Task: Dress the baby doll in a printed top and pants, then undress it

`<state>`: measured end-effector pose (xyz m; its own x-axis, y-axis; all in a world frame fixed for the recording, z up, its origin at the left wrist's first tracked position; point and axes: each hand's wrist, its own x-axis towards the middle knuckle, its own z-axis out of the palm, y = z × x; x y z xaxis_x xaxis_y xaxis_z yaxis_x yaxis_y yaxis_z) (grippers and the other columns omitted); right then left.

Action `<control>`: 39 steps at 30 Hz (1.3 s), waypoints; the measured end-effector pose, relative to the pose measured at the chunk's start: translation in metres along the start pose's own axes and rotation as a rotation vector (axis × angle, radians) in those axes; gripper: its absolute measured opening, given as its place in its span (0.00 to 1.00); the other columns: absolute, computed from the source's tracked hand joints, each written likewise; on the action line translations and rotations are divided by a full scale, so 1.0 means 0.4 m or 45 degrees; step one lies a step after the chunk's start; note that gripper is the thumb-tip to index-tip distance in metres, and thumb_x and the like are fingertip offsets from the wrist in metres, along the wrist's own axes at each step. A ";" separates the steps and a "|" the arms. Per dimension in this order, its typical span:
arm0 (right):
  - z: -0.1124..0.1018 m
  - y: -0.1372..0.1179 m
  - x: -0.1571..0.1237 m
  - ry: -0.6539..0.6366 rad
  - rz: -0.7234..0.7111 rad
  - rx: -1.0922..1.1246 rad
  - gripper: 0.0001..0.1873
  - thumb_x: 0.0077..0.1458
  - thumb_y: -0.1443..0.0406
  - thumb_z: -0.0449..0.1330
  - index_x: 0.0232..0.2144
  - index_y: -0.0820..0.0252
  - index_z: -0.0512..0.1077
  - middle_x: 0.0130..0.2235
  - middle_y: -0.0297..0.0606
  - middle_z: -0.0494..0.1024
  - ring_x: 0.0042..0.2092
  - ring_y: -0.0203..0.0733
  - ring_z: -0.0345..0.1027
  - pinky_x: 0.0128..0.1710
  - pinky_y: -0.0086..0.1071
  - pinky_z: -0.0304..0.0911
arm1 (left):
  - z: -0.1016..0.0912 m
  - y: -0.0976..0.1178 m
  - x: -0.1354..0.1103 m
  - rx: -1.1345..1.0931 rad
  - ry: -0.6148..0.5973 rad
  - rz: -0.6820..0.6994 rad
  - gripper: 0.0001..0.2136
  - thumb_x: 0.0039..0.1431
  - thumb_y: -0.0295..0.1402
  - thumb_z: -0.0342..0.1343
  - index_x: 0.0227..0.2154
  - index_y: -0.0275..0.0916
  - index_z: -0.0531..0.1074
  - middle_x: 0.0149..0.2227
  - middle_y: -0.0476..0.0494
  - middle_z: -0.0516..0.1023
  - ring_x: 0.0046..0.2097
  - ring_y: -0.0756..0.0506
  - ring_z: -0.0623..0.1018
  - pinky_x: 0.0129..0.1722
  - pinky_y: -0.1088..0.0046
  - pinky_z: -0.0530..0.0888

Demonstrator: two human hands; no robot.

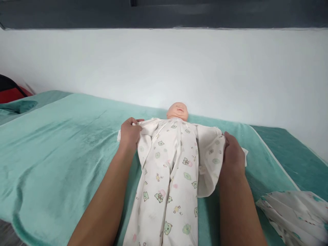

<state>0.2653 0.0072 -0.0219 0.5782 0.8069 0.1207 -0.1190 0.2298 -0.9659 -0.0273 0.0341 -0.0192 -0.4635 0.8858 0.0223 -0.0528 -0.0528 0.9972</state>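
A baby doll [177, 111] lies on its back on a teal blanket [64, 147], head towards the wall. It wears a white sleepsuit [169, 171] printed with small animals. My left hand [130, 133] is closed on the suit's sleeve at the doll's shoulder, fingers curled into the cloth. At the other sleeve, my right hand [232, 154] is closed on the cloth, and its fingers are hidden under the fabric.
A folded white printed cloth [294, 215] lies at the lower right on the blanket. A white wall [164, 68] runs close behind the doll's head. Something red and black [10, 92] sits at the far left edge.
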 end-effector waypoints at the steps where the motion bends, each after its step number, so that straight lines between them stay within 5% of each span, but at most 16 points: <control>1: -0.006 -0.004 0.009 0.123 0.039 0.036 0.08 0.50 0.57 0.62 0.26 0.53 0.69 0.29 0.33 0.74 0.42 0.49 0.75 0.44 0.45 0.74 | -0.011 -0.004 0.007 0.025 0.048 0.000 0.12 0.33 0.23 0.50 0.24 0.41 0.57 0.47 0.44 0.81 0.34 0.46 0.77 0.29 0.72 0.69; 3: -0.007 -0.015 0.011 0.304 0.087 0.077 0.07 0.48 0.60 0.63 0.28 0.53 0.69 0.39 0.34 0.78 0.47 0.46 0.74 0.49 0.44 0.72 | -0.024 -0.009 0.014 0.156 0.114 0.095 0.11 0.33 0.23 0.49 0.25 0.41 0.60 0.46 0.45 0.80 0.36 0.45 0.78 0.31 0.71 0.69; 5: 0.005 -0.025 -0.005 0.299 -0.079 -0.034 0.05 0.48 0.62 0.64 0.30 0.54 0.71 0.51 0.35 0.78 0.53 0.45 0.72 0.57 0.45 0.67 | -0.021 -0.011 0.011 0.341 0.164 0.291 0.11 0.37 0.22 0.49 0.26 0.41 0.64 0.45 0.46 0.80 0.42 0.44 0.79 0.38 0.69 0.72; 8: 0.029 -0.021 -0.038 0.035 -0.354 -0.352 0.07 0.52 0.64 0.61 0.37 0.53 0.75 0.59 0.36 0.75 0.60 0.47 0.68 0.64 0.49 0.58 | 0.007 -0.013 -0.004 0.548 0.094 0.601 0.11 0.47 0.22 0.50 0.32 0.43 0.71 0.48 0.46 0.78 0.53 0.42 0.76 0.53 0.64 0.72; 11: 0.046 0.013 -0.045 -0.388 -0.429 -0.644 0.15 0.56 0.64 0.58 0.46 0.52 0.76 0.58 0.40 0.77 0.61 0.49 0.67 0.65 0.52 0.57 | 0.038 -0.024 -0.011 0.716 -0.182 0.736 0.10 0.58 0.29 0.53 0.40 0.45 0.76 0.52 0.45 0.77 0.59 0.40 0.72 0.60 0.60 0.68; 14: 0.055 0.055 -0.024 -0.607 -0.541 -0.866 0.19 0.60 0.64 0.53 0.50 0.53 0.76 0.60 0.42 0.76 0.63 0.51 0.66 0.65 0.53 0.55 | 0.052 -0.042 -0.001 0.942 -0.379 0.705 0.13 0.65 0.36 0.51 0.47 0.49 0.79 0.55 0.46 0.77 0.60 0.39 0.71 0.61 0.59 0.67; 18: 0.070 0.078 0.002 -0.549 -0.635 -1.190 0.27 0.58 0.70 0.47 0.56 0.54 0.74 0.61 0.42 0.75 0.65 0.51 0.63 0.67 0.55 0.49 | 0.052 -0.054 0.017 1.182 -0.433 0.640 0.18 0.69 0.37 0.46 0.55 0.57 0.76 0.57 0.51 0.77 0.58 0.41 0.73 0.60 0.60 0.66; 26: 0.031 0.047 0.066 -0.485 -0.525 -1.607 0.28 0.58 0.71 0.45 0.55 0.58 0.77 0.56 0.44 0.79 0.59 0.52 0.70 0.62 0.47 0.57 | 0.032 -0.057 0.022 1.413 -0.094 0.497 0.19 0.65 0.29 0.46 0.50 0.52 0.79 0.51 0.47 0.81 0.54 0.39 0.76 0.54 0.59 0.69; 29: -0.005 0.038 0.091 -0.352 -0.395 -1.563 0.27 0.58 0.69 0.46 0.53 0.58 0.78 0.55 0.44 0.80 0.57 0.54 0.72 0.59 0.48 0.62 | 0.011 -0.063 0.043 1.338 0.021 0.396 0.20 0.62 0.25 0.46 0.45 0.48 0.81 0.50 0.46 0.82 0.51 0.40 0.78 0.48 0.63 0.71; 33: 0.033 0.007 0.039 -0.264 -0.625 -1.239 0.25 0.58 0.67 0.49 0.54 0.59 0.76 0.57 0.44 0.78 0.59 0.53 0.69 0.60 0.48 0.62 | 0.009 -0.066 0.054 1.120 -0.040 0.532 0.19 0.64 0.26 0.45 0.48 0.44 0.79 0.52 0.47 0.80 0.53 0.43 0.77 0.52 0.66 0.71; 36: 0.121 -0.033 -0.038 -0.550 -0.795 -1.008 0.21 0.61 0.64 0.50 0.53 0.55 0.75 0.56 0.41 0.78 0.58 0.48 0.70 0.60 0.44 0.63 | 0.022 -0.061 0.038 1.133 -0.243 0.715 0.16 0.68 0.34 0.47 0.52 0.47 0.77 0.54 0.47 0.80 0.56 0.42 0.75 0.58 0.63 0.68; 39: 0.218 -0.069 -0.091 -0.935 -0.849 -1.079 0.21 0.64 0.65 0.50 0.55 0.56 0.73 0.58 0.41 0.77 0.60 0.46 0.68 0.61 0.41 0.61 | 0.030 -0.055 0.021 1.239 -0.360 0.730 0.16 0.69 0.37 0.48 0.55 0.52 0.75 0.55 0.48 0.79 0.56 0.41 0.75 0.60 0.59 0.65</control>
<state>0.1771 0.0190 0.0204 -0.2771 0.8403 0.4659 0.7165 0.5038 -0.4825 -0.0195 0.0482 -0.0401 0.0207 0.9245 0.3806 0.8588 -0.2114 0.4668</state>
